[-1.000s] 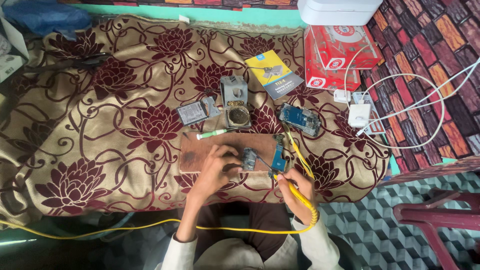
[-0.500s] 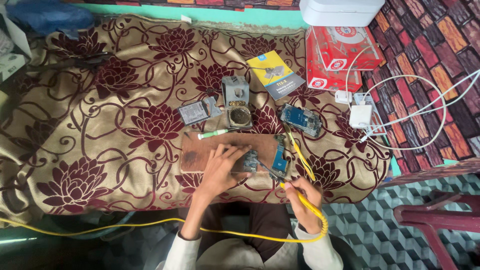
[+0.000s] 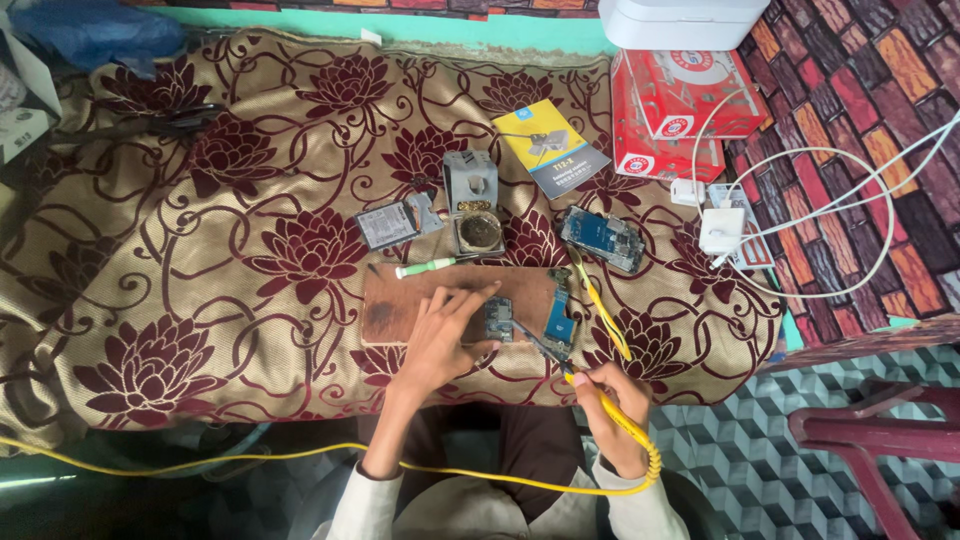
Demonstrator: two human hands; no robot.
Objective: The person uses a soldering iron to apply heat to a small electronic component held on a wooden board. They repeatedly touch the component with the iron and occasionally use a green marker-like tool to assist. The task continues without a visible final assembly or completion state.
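Velvety gold cloth point(image 3: 250, 300) with maroon flowers covers our work surface. Our left hand point(image 3: 440, 335) presses a small circuit board point(image 3: 497, 320) onto the flat wooden board point(image 3: 400, 300). Our right hand point(image 3: 610, 395) grips a slim yellow soldering iron point(image 3: 585, 385), tip aimed far-left at it.

You have a single view, from the camera on your head, looking almost straight down from well above. Your own arms enter from the bottom edge, so the far side of the scene lies at the top. The floral cloth point(image 3: 250, 230) fills most of the picture, with the wooden board point(image 3: 400, 305) just below the middle, quite small at this height. Your left hand point(image 3: 440, 335) and right hand point(image 3: 605, 395) sit low in the centre. The tiled floor point(image 3: 760, 440) shows at lower right, and the red boxes point(image 3: 680, 110) at upper right. No second view overlaps it.
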